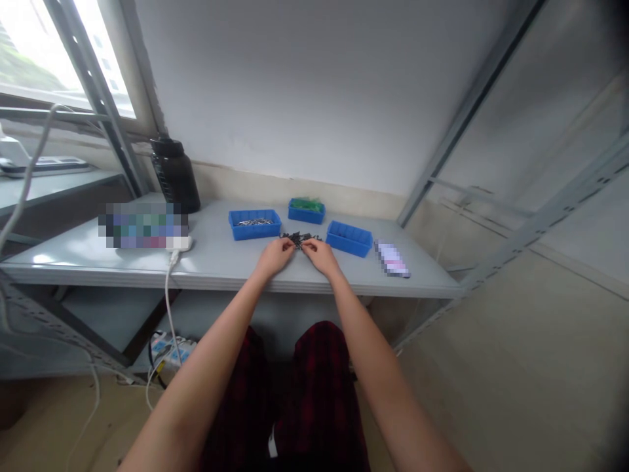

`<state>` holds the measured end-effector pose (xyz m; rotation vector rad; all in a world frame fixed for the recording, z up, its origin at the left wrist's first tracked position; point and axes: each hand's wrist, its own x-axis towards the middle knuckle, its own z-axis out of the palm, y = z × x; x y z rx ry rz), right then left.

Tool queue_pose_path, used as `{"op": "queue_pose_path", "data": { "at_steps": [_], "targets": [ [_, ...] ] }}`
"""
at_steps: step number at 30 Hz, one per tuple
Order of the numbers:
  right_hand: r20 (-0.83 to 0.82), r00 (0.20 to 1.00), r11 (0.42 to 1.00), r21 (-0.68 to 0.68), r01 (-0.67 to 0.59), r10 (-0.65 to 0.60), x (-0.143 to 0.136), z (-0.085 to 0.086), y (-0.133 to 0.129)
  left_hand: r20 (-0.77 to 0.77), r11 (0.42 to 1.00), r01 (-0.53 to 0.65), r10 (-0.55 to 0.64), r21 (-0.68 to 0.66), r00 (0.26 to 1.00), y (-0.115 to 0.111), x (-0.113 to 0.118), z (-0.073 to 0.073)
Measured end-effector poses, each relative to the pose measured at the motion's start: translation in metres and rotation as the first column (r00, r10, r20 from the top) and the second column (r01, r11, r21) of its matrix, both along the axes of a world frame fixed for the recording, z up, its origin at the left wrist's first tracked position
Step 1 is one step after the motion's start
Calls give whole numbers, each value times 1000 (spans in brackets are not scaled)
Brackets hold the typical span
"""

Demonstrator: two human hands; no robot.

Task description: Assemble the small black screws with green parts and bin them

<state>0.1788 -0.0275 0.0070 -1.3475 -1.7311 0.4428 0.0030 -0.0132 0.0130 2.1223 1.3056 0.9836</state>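
Observation:
On the grey shelf table [211, 261], a small pile of black parts [297, 237] lies between three blue bins. My left hand [276, 254] is at the pile's near left side, its fingers pinched together. Close beside it on the right, my right hand [319, 253] has thumb and fingers closed at the pile's edge. Anything between the fingertips is too small to make out. The left bin [254, 231] holds thin silvery pieces, and the back bin [306, 215] holds green material. The right bin [349, 239] has dividers; its contents are unclear.
A dark bottle [175, 174] stands at the back left, near a blurred-out item [142, 226] and a white plug [179, 243] with a cable. A phone [392, 259] lies at the right. Metal uprights flank the table; a power strip [171, 349] is below.

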Motion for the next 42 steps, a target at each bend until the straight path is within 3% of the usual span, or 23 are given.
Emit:
{"op": "queue_pose_path", "data": {
  "at_steps": [42],
  "targets": [
    [-17, 1000, 1000, -12, 5, -5, 0, 0, 1, 4, 1000, -11, 11, -6, 1000, 1, 1, -1]
  ]
}}
